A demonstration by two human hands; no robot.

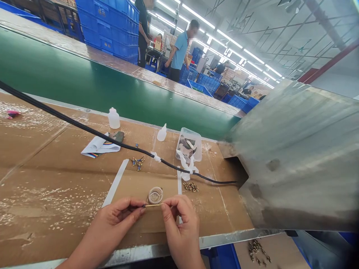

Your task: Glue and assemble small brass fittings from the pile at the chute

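My left hand (116,220) pinches a tiny dark part (144,205) between thumb and forefinger; the fingertips hide most of it. A thin pale stick like a toothpick (153,205) is pinched in my right hand (181,220). Its left end meets the dark part. Just beyond the stick stands a small round clear cup (155,195). Farther off lies a loose group of small blue and gold pieces (137,162). To the right is a pile of small gold and dark pieces (190,186).
A black cable (92,129) crosses above the cardboard-covered bench (81,186) into a metal housing (283,160). Two white squeeze bottles (114,118), a clear plastic box (198,145) and a folded cloth (102,147) stand behind. Beyond runs a green conveyor belt (112,86); people stand past it.
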